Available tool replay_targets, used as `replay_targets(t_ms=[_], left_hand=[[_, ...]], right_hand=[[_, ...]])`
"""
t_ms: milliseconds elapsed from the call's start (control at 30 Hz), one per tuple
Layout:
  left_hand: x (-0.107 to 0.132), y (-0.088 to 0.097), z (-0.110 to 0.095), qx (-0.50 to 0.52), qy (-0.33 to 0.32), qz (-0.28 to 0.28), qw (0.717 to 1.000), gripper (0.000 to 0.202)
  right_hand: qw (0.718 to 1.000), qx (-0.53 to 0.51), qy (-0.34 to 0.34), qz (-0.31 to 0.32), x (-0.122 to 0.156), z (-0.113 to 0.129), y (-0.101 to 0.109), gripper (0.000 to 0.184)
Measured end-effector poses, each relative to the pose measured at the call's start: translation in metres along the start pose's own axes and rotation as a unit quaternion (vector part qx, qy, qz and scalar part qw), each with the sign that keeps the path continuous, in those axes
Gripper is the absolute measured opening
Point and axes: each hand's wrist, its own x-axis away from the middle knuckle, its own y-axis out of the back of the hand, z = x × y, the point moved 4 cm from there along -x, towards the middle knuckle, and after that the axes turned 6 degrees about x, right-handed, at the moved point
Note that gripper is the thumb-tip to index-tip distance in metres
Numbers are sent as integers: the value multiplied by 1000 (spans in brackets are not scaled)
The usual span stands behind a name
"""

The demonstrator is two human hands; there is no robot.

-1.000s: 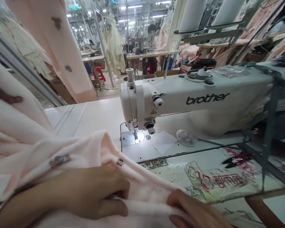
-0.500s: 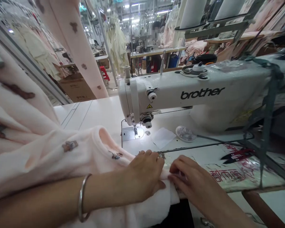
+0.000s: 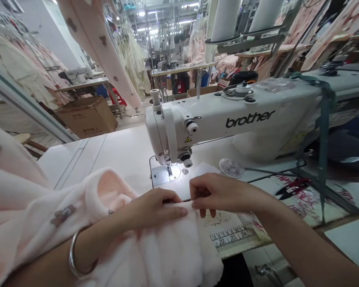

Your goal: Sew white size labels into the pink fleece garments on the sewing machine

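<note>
A pale pink fleece garment (image 3: 173,243) with brown bear prints spreads across the table's front left and hangs over its edge. My left hand (image 3: 158,209), a silver bangle on its wrist, is closed on the upper edge of the fleece, thumb lying on top. Just to its right, my right hand (image 3: 212,195) pinches the corner of that edge between thumb and forefinger. Both hands are in front of the white sewing machine (image 3: 197,119). Its lit presser foot (image 3: 169,169) has no fleece under it.
A white cloth scrap (image 3: 205,168) and a clear round disc (image 3: 231,167) lie beside the needle area. Dark-handled snips (image 3: 293,188) rest at the right. A printed ruler strip (image 3: 233,239) runs along the front edge. Behind stand a cardboard box (image 3: 86,115) and thread cones (image 3: 224,20).
Both hands have moved up toward the machine with the fleece edge. My left hand has shifted left, its thumb now on top. The camera view has turned slightly.
</note>
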Motion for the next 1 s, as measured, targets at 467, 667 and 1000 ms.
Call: replay_targets(t_ms=[467, 667, 1000], left_hand=[[-3, -15, 2, 90, 37, -125, 987, 16], [-4, -9, 7, 93, 43, -161, 982, 18], [-33, 38, 26, 84, 118, -224, 964, 23]], right_hand=[[998, 23, -4, -56, 14, -12, -3, 16], [997, 21, -46, -62, 8, -24, -8, 15], [985, 99, -124, -64, -69, -18, 23, 20]])
